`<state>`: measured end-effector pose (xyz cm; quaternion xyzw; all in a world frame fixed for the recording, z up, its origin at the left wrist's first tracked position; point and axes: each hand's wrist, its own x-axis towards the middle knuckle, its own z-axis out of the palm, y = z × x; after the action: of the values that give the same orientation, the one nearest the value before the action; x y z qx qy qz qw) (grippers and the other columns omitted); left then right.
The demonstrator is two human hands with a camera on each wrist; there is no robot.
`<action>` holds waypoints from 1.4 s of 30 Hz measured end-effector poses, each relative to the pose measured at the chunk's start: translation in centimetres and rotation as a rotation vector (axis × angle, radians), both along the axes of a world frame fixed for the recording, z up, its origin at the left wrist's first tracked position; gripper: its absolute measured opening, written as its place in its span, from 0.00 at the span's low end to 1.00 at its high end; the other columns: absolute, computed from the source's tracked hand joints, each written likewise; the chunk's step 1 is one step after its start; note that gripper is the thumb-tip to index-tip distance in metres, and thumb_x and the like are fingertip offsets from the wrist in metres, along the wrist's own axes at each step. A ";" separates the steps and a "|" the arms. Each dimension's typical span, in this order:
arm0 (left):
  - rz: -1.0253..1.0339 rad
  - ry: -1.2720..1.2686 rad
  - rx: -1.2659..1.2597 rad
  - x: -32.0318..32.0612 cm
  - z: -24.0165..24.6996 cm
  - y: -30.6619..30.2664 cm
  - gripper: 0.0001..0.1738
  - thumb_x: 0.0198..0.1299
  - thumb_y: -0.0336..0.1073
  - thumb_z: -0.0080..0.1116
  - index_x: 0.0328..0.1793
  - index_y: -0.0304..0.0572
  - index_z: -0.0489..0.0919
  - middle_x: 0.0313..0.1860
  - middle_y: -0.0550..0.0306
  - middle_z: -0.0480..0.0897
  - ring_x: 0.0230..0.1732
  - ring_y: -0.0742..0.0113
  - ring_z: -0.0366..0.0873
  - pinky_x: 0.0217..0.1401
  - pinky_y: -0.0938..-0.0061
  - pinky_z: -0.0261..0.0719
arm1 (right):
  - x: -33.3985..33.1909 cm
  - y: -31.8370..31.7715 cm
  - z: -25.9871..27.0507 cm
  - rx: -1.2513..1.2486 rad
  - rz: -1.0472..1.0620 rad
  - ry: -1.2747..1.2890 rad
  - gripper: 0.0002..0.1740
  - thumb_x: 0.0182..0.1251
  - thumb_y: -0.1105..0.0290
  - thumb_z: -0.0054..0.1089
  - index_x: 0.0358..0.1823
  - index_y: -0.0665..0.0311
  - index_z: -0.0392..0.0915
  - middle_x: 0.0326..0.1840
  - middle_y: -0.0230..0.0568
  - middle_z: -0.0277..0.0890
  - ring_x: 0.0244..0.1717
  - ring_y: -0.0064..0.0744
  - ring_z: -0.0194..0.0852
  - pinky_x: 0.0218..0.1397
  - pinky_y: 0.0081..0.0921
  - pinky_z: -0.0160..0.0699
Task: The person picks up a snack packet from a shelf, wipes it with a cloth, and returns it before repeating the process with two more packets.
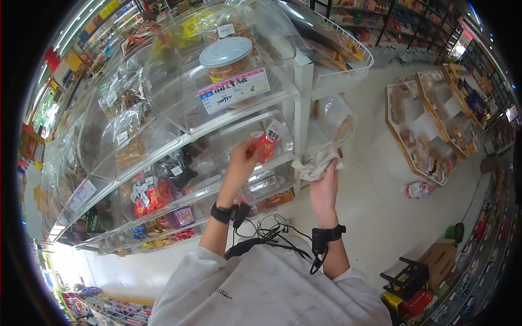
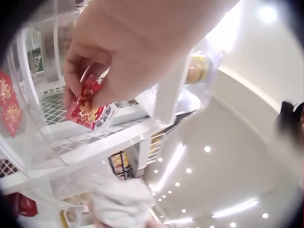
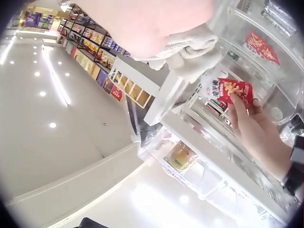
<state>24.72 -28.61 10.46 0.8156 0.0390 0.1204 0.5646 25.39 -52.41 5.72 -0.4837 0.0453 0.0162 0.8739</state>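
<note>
My left hand pinches a small red-and-white snack packet by its edge, in front of the clear bins on the shelf. Thumb and fingertips meet on the packet in the left wrist view. To the right, beside the shelf's corner post, my right hand holds a crumpled whitish cloth. In the right wrist view the cloth bunches out past the hand, which hides part of it. Another red packet lies in a clear bin near the left hand.
A tiered rack of clear bins fills the left, with bagged snacks, red packets and a lidded tub behind a price card. A white wire basket juts from its end. Wooden display trays stand right.
</note>
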 end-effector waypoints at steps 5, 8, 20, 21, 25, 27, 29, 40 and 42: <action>-0.177 0.147 -0.301 -6.0 4.3 -0.3 0.14 0.69 0.33 0.62 0.55 0.29 0.81 0.39 0.58 0.87 0.37 0.78 0.81 0.41 0.79 0.78 | -1.6 6.4 4.7 0.415 0.273 0.079 0.32 0.81 0.50 0.51 0.74 0.63 0.60 0.67 0.38 0.69 0.67 0.29 0.69 0.66 0.30 0.71; -0.166 0.098 -0.235 -9.1 5.7 -0.2 0.13 0.68 0.31 0.64 0.55 0.30 0.82 0.38 0.59 0.88 0.35 0.80 0.79 0.39 0.81 0.77 | -2.6 8.6 6.4 0.130 0.287 -0.027 0.23 0.78 0.59 0.58 0.65 0.67 0.72 0.58 0.37 0.78 0.56 0.22 0.76 0.56 0.22 0.75; 0.008 0.021 -0.095 -17.2 6.0 3.0 0.10 0.65 0.32 0.66 0.41 0.28 0.81 0.28 0.53 0.83 0.28 0.74 0.76 0.32 0.72 0.77 | -6.8 15.1 7.0 -0.239 0.296 -0.214 0.13 0.75 0.66 0.61 0.50 0.70 0.81 0.43 0.32 0.82 0.40 0.17 0.76 0.44 0.20 0.76; 0.021 -0.011 -0.110 -17.6 5.7 3.5 0.10 0.65 0.32 0.66 0.40 0.28 0.81 0.27 0.54 0.83 0.28 0.74 0.75 0.32 0.72 0.76 | -7.5 15.4 7.6 -0.237 0.302 -0.229 0.14 0.74 0.65 0.62 0.48 0.70 0.82 0.42 0.33 0.83 0.39 0.17 0.76 0.43 0.20 0.75; 0.044 -0.008 -0.065 -18.9 6.1 5.0 0.09 0.64 0.30 0.65 0.39 0.28 0.80 0.26 0.51 0.81 0.24 0.70 0.72 0.30 0.72 0.74 | -9.1 16.2 10.7 -0.277 0.478 -0.250 0.16 0.74 0.61 0.63 0.45 0.71 0.84 0.39 0.33 0.85 0.38 0.17 0.77 0.39 0.21 0.75; 0.057 -0.026 0.023 -19.7 6.8 4.8 0.09 0.64 0.30 0.65 0.39 0.28 0.79 0.25 0.47 0.80 0.23 0.64 0.71 0.30 0.71 0.73 | -9.8 16.9 10.7 -0.384 0.445 -0.312 0.16 0.74 0.61 0.63 0.46 0.71 0.83 0.39 0.33 0.85 0.39 0.18 0.78 0.39 0.21 0.76; 0.070 -0.062 0.072 -20.4 7.3 4.3 0.09 0.64 0.29 0.64 0.39 0.28 0.79 0.25 0.44 0.78 0.23 0.59 0.70 0.30 0.71 0.73 | -10.1 17.3 10.4 -0.476 0.389 -0.347 0.16 0.74 0.61 0.62 0.47 0.71 0.83 0.39 0.32 0.85 0.39 0.18 0.79 0.39 0.21 0.77; 0.033 0.095 -0.365 -22.6 7.1 7.9 0.13 0.69 0.35 0.63 0.51 0.31 0.84 0.38 0.55 0.88 0.35 0.77 0.83 0.36 0.76 0.83 | -12.2 18.3 10.6 -0.127 0.453 -0.111 0.15 0.77 0.61 0.60 0.50 0.68 0.82 0.41 0.31 0.83 0.41 0.18 0.79 0.45 0.22 0.75; -0.023 0.061 -0.286 -22.7 7.3 7.2 0.13 0.69 0.35 0.63 0.51 0.30 0.84 0.37 0.55 0.88 0.36 0.77 0.83 0.38 0.76 0.82 | -11.7 18.2 9.4 -0.250 0.424 -0.124 0.16 0.77 0.61 0.60 0.52 0.68 0.81 0.43 0.31 0.83 0.43 0.19 0.80 0.46 0.22 0.77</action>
<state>2.05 -21.38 17.73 0.7306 0.0637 0.0822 0.6748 13.69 -34.16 15.17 -0.5867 -0.1091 0.1636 0.7856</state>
